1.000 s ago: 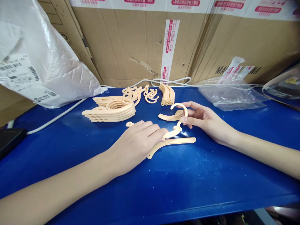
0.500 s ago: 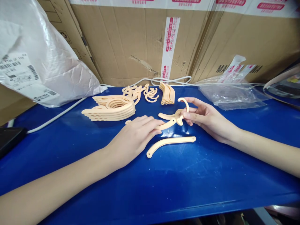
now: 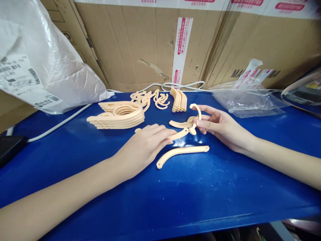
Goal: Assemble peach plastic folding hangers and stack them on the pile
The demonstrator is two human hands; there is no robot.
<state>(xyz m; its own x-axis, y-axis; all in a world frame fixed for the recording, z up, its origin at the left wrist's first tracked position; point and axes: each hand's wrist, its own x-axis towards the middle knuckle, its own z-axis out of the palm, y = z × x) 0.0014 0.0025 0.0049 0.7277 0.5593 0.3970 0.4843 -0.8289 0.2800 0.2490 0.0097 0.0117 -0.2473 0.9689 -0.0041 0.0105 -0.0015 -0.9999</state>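
Observation:
Between the thumb and fingers of my right hand [image 3: 217, 125] is a cream plastic hanger hook [image 3: 199, 112], its curve upward and its flat base low. My left hand [image 3: 147, 144] is closed around a curved hanger arm [image 3: 180, 134], whose holed end sticks out close to the hook's base; I cannot tell whether they touch. Just behind, another cream piece [image 3: 178, 124] lies on the table, partly hidden by the hook and my right fingers. Nearer to me lies a loose hanger arm [image 3: 184, 152] with a hole at each end.
Stacked cream hanger pieces [image 3: 115, 117] stand at the left. Behind are loose hooks [image 3: 162, 99] and a bundle of curved arms [image 3: 178, 100]. A clear plastic bag [image 3: 245, 102], a white parcel bag [image 3: 60, 67], a white cable [image 3: 60, 122] and cardboard boxes [image 3: 130, 43] border the blue table [image 3: 200, 197].
Almost nothing differs. Both hands keep their hold on the hook and the hanger arm, and the view has shifted very slightly.

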